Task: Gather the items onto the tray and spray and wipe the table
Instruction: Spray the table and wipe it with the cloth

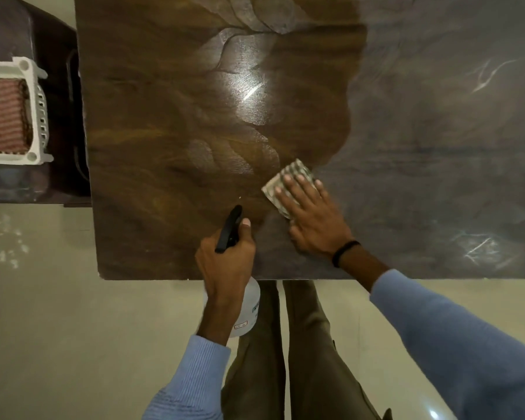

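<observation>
The tabletop (164, 116) is dark brown wood with flowing grain. Its left part is glossy and wet, marked with curved wipe streaks and a bright glare. Its right part is duller and hazy grey, with a few pale scratch-like marks.

Below the near edge lies a pale cream, shiny floor (58, 298). The person's olive trousers (309, 359) and ribbed light-blue sleeves (467, 344) show over it.

The tray (41, 116) is a white plastic basket with slotted walls and rounded corner posts. It sits off the tabletop, beyond the left edge, on a dark surface. It holds a folded cloth with fine red and white stripes (0, 116).

The spray bottle (252, 301) has a clear, whitish plastic body with a small label and a black trigger head. Its head is over the near edge, nozzle pointing across the tabletop. Its body hangs below that edge, over the floor. The left grip (225, 262) is clamped around the bottle's neck, with one finger curled along the trigger.

The wiping cloth (294, 174) is a small folded pad, grey and white with a raised waffle pattern. It lies flat a short way in from the near edge, where the glossy and dull areas meet. The right grip (312, 219) presses on it with fingers straight and spread.

A thin black band (344, 253) circles the right wrist.
</observation>
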### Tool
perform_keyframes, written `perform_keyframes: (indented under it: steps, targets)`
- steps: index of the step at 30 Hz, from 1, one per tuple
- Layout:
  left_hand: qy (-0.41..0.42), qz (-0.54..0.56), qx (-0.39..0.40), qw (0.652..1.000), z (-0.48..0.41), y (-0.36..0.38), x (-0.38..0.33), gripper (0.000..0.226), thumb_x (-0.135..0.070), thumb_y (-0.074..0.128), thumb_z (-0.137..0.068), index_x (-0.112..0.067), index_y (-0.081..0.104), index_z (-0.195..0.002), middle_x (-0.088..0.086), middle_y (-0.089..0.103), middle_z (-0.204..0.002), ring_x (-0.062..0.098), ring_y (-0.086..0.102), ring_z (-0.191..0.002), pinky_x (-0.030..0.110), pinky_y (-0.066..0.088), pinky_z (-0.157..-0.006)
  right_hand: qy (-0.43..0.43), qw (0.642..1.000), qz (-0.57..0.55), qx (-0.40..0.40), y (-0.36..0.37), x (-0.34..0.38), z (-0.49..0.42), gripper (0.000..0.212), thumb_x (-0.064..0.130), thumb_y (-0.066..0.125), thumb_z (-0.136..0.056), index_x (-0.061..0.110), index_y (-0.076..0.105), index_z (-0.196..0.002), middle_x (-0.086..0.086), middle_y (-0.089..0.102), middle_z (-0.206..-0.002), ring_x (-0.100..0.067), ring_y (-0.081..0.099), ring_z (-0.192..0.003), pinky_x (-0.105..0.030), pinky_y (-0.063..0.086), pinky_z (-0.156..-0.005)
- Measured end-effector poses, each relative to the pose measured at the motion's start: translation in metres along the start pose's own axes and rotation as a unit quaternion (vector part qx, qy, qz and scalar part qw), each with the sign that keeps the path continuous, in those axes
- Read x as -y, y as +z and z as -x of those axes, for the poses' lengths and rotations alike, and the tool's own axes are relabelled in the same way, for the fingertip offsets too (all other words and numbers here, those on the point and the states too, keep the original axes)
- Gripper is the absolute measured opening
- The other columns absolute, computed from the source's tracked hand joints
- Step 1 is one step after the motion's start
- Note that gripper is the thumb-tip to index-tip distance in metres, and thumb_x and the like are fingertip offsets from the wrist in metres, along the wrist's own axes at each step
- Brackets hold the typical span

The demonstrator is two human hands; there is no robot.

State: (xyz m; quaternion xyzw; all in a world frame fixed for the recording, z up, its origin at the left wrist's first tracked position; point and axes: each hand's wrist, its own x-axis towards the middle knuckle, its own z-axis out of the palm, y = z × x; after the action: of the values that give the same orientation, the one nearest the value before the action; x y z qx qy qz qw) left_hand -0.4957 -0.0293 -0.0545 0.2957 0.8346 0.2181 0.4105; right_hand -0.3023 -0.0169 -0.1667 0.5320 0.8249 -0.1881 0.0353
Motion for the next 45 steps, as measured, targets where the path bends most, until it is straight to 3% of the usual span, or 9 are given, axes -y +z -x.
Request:
perform_keyframes:
  steps: [8, 13, 16, 20, 25, 33, 37, 40, 45]
  targets:
    - [0.018, -0.001, -0.001, 1.0, -0.003, -0.01, 0.014, 0.03, -0.036, 0.071, -0.09, -0.009, 0.075, -0.078, 0.006, 0.071, -0.069, 0.019, 0.067, -0.065, 0.03, 0.053, -0.063, 0.238, 0.967, -0.026, -0.088, -0.025, -0.016, -0.071, 0.062, 0.05, 0.031, -0.105, 0.024, 0.018, -0.16, -0.01, 0.015, -0.168, -0.033, 0.012, -0.155, -0.051, 0.012, -0.124]
    - [0.021, 0.001, -0.016, 1.0, 0.003, -0.022, 0.02, 0.035, -0.041, 0.069, -0.086, -0.01, 0.074, -0.073, 0.006, 0.07, -0.065, 0.023, 0.067, -0.063, 0.043, 0.057, -0.068, 0.045, 0.997, -0.032, -0.059, 0.02, 0.085, -0.029, 0.06, 0.041, 0.042, -0.104, 0.021, 0.026, -0.158, -0.013, 0.022, -0.166, -0.035, 0.016, -0.154, -0.051, 0.007, -0.123]
    - [0.023, -0.006, -0.018, 1.0, 0.001, -0.032, 0.023, 0.036, -0.045, 0.067, -0.085, -0.012, 0.074, -0.072, 0.005, 0.07, -0.064, 0.022, 0.066, -0.062, 0.045, 0.057, -0.067, -0.029, 0.999, -0.009, -0.038, 0.046, 0.1, 0.039, 0.056, 0.037, 0.043, -0.103, 0.022, 0.033, -0.156, -0.011, 0.03, -0.163, -0.033, 0.025, -0.152, -0.053, 0.023, -0.121]
    - [0.036, -0.013, -0.024, 0.999, -0.004, -0.043, 0.029, 0.035, -0.044, 0.067, -0.088, -0.013, 0.074, -0.074, 0.005, 0.071, -0.067, 0.021, 0.066, -0.064, 0.043, 0.057, -0.069, 0.024, 0.999, 0.013, -0.041, 0.03, 0.044, 0.05, 0.071, 0.028, 0.058, -0.094, 0.023, 0.026, -0.157, -0.012, 0.027, -0.164, -0.032, 0.019, -0.152, -0.051, 0.016, -0.12]
    - [0.023, -0.012, -0.034, 0.999, -0.006, -0.041, 0.028, 0.036, -0.047, 0.067, -0.086, -0.014, 0.074, -0.075, 0.006, 0.069, -0.065, 0.027, 0.065, -0.059, 0.048, 0.057, -0.062, 0.184, 0.979, -0.038, -0.084, 0.017, 0.069, -0.023, 0.059, 0.033, 0.04, -0.104, 0.025, 0.022, -0.159, -0.008, 0.018, -0.168, -0.032, 0.013, -0.155, -0.051, 0.007, -0.124]
    - [0.018, -0.01, -0.048, 0.999, 0.003, -0.044, 0.014, 0.032, -0.045, 0.068, -0.087, -0.018, 0.071, -0.07, 0.004, 0.069, -0.064, 0.024, 0.064, -0.058, 0.046, 0.057, -0.061, -0.065, 0.997, -0.046, -0.001, 0.052, 0.145, 0.058, 0.057, 0.028, 0.04, -0.104, 0.026, 0.023, -0.158, -0.008, 0.023, -0.166, -0.031, 0.019, -0.154, -0.049, 0.008, -0.124]
    - [0.021, -0.004, -0.034, 0.999, 0.001, -0.043, 0.017, 0.031, -0.052, 0.066, -0.085, -0.024, 0.071, -0.072, 0.004, 0.071, -0.068, 0.028, 0.066, -0.061, 0.051, 0.057, -0.062, -0.048, 0.999, -0.012, -0.007, 0.047, 0.077, 0.087, 0.078, 0.031, 0.059, -0.092, 0.024, 0.02, -0.159, -0.007, 0.014, -0.166, -0.031, 0.018, -0.152, -0.051, 0.015, -0.122]
    - [0.038, -0.01, -0.034, 0.999, 0.003, -0.036, 0.018, 0.032, -0.049, 0.065, -0.086, -0.021, 0.072, -0.072, 0.005, 0.07, -0.067, 0.028, 0.066, -0.059, 0.052, 0.057, -0.062, 0.065, 0.997, -0.028, -0.026, 0.036, 0.061, 0.054, 0.092, 0.033, 0.073, -0.083, 0.024, 0.021, -0.158, -0.008, 0.017, -0.167, -0.032, 0.015, -0.153, -0.048, 0.007, -0.122]
    - [0.049, -0.022, -0.037, 0.998, 0.01, -0.026, 0.014, 0.033, -0.04, 0.066, -0.089, -0.011, 0.073, -0.076, 0.009, 0.068, -0.064, 0.027, 0.065, -0.059, 0.049, 0.056, -0.062, 0.142, 0.984, -0.091, -0.063, 0.041, 0.138, -0.003, 0.074, 0.03, 0.056, -0.097, 0.023, 0.017, -0.16, -0.008, 0.013, -0.168, -0.031, 0.005, -0.156, -0.049, 0.001, -0.124]
